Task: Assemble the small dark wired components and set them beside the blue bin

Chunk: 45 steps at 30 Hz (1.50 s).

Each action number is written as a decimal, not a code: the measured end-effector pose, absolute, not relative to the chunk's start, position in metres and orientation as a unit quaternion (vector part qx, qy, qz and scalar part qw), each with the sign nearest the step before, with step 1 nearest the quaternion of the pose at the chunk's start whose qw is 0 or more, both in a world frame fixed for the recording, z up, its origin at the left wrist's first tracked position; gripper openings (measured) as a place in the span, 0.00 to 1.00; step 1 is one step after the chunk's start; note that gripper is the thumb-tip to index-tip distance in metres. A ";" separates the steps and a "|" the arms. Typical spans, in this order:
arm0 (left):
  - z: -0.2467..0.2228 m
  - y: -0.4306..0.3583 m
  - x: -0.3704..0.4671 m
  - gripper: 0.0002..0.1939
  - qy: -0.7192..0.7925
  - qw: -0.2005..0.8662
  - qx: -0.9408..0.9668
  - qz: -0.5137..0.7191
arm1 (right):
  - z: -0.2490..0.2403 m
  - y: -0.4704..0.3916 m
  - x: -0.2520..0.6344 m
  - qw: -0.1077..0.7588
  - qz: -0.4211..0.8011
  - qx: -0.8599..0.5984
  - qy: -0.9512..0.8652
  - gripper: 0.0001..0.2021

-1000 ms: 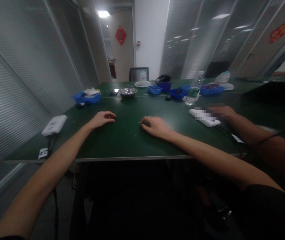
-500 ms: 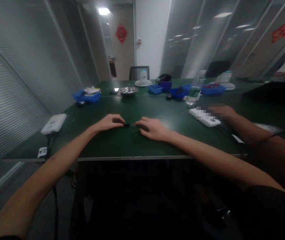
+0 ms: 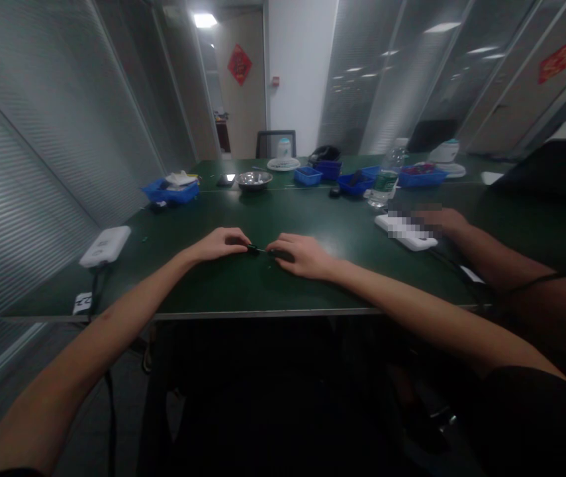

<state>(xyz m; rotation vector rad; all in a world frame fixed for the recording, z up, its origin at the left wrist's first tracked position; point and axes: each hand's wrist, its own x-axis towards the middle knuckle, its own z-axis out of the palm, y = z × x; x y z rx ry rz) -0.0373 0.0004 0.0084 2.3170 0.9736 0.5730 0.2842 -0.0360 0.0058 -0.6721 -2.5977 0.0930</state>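
Note:
Over the green table [image 3: 233, 288], my left hand [image 3: 218, 244] pinches a small black piece [image 3: 253, 248] between thumb and fingertips. Just to its right, my right hand [image 3: 305, 256] is closed around a thin tool with a metal shaft [image 3: 262, 250]. The shaft points left and its tip meets the black piece, or comes very close to it. My fingers hide most of the tool's dark handle, and the piece is too small to make out in detail.
White power strips lie at left [image 3: 106, 246] and right [image 3: 404, 232]. Another person's arm [image 3: 501, 255] reaches in from the right. Farther back are a metal bowl [image 3: 253, 182], a water bottle [image 3: 386, 179], and several blue trays, one at left [image 3: 171, 192]. The table's front edge [image 3: 243, 314] runs before me.
The gap between the shaft and the black piece has closed. The piece sits slightly more to the right, and both hands otherwise stay nearly in place.

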 end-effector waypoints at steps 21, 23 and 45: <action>0.007 0.003 -0.038 0.17 0.347 0.306 0.862 0.206 | 0.002 -0.035 0.286 0.226 -0.010 -0.222 -0.948 0.18; 0.008 0.002 -0.038 0.17 0.348 0.303 0.864 0.204 | 0.002 -0.035 0.286 0.228 -0.005 -0.223 -0.948 0.17; 0.011 -0.002 -0.030 0.19 0.333 0.297 0.871 0.205 | 0.004 -0.038 0.281 0.204 0.004 -0.250 -0.947 0.17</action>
